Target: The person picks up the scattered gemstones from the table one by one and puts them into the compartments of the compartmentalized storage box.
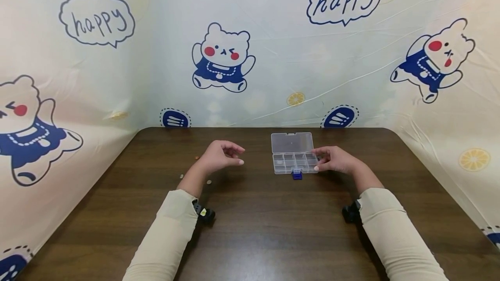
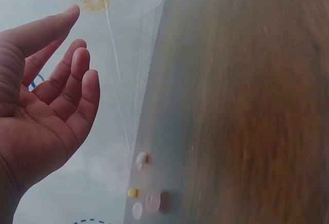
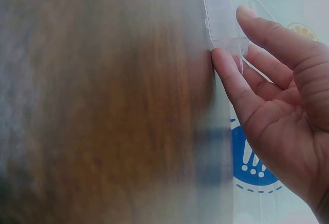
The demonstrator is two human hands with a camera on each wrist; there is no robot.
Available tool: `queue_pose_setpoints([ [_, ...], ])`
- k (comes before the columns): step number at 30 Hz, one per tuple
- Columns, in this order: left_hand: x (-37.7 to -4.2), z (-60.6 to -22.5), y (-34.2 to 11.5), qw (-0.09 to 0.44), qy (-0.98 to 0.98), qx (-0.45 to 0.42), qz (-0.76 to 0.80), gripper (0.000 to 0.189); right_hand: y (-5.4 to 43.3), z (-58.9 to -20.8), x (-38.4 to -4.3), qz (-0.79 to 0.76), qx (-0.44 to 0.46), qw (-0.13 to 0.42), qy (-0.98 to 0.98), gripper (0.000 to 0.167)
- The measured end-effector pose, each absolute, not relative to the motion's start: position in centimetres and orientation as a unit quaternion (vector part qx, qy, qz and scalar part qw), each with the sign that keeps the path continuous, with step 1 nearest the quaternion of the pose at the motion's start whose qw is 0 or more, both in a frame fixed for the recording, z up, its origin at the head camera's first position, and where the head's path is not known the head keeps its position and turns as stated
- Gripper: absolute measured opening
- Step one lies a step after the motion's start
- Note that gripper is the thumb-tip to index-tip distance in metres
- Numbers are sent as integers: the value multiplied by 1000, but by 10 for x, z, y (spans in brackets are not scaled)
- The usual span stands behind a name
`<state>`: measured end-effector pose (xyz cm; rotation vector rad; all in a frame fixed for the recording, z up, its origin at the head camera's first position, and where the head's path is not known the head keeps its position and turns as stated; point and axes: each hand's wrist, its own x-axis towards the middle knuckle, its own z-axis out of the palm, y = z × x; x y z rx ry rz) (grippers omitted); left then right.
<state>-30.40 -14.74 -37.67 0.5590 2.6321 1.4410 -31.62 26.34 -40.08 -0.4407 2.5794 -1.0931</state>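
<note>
A clear plastic compartment box [image 1: 295,164] lies on the table with its lid [image 1: 292,143] raised at the back. Its blue latch [image 1: 297,175] hangs at the front. Something small and pale sits in a left compartment. My right hand [image 1: 335,159] holds the box's right end, thumb at the front corner and fingers behind. To the left of the box, my left hand [image 1: 222,157] hovers with loosely bent fingers and nothing between them. Small bead-like pieces lie near it: a pink one [image 2: 153,202], a yellow one [image 2: 132,192] and a white one [image 2: 142,160].
The brown wooden table [image 1: 250,229] reaches back to a printed cloth [image 1: 273,64] that hangs behind and at the sides. Two pale pieces and an orange one [image 1: 197,157] lie around the left forearm. Dark wrist cameras sit under both cuffs.
</note>
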Motion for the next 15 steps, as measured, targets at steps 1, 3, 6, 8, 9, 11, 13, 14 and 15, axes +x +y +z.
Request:
queue_pose_setpoints([
  [1,-303,-377,-149,44,862,180,472,32,263,-401,-316,-381,-154,151,899,71],
  [3,-302,-376,-154,42,861,174,476,33,263,-401,-316,-382,-154,151,899,71],
  [6,-299,-377,-161,38,859,170,481,34,264,-401,-316,-383,-154,151,898,71],
  [8,-298,-377,-166,37,858,168,485,35,264,-401,-316,-384,-153,153,898,71],
  [9,-297,-377,-168,37,857,166,486,35,264,-401,-316,-385,-152,153,897,71],
  [11,-296,-378,-173,37,857,162,488,36,264,-402,-316,-387,-152,154,897,71],
  [13,-295,-379,-177,38,857,159,489,36,264,-401,-316,-388,-151,155,896,71],
  [14,-294,-379,-179,39,857,158,489,37,264,-401,-316,-387,-151,155,896,71],
  [15,-294,-379,-181,38,858,156,488,37,264,-401,-315,-387,-150,155,896,71],
])
